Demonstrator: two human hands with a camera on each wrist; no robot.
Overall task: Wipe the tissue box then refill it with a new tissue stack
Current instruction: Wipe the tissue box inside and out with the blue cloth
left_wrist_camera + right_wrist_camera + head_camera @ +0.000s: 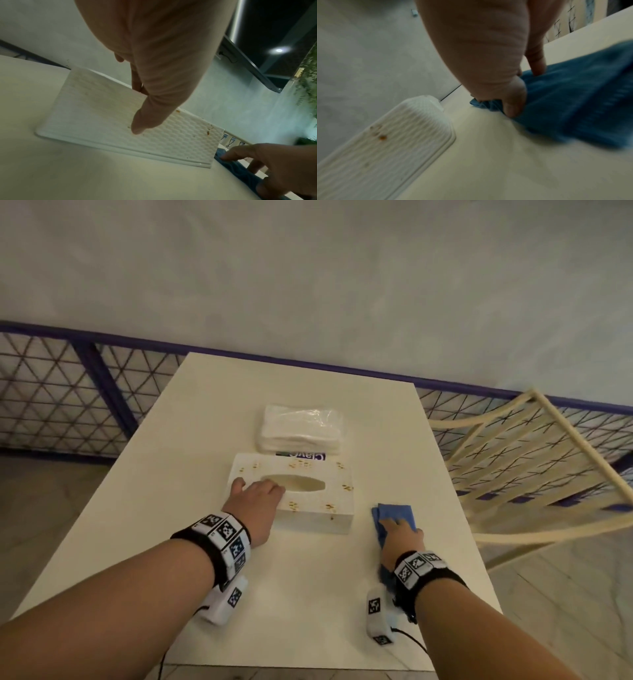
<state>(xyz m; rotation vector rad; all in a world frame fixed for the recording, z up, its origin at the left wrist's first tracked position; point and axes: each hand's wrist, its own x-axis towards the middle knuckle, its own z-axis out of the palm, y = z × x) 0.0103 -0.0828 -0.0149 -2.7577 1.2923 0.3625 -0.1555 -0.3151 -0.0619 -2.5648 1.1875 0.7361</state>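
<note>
The white tissue box [318, 501] lies across the middle of the white table [308, 594], with orange-brown spots on its top and near wall. My left hand [258, 491] grips its left end, fingers over the top, thumb [137, 128] pressed on the ribbed side [96, 115]. To the right of the box [385, 148] lies a folded blue cloth [397, 510]. My right hand [399, 530] rests on it, and thumb and fingers [513, 106] pinch the cloth's edge [573, 108]. A plastic-wrapped tissue stack [301, 429] sits just behind the box.
A cream slatted chair [531, 467] stands off the table's right edge. A purple-framed lattice railing [51, 398] runs behind the table, below a pale wall. Bare tabletop lies between my forearms and the near edge.
</note>
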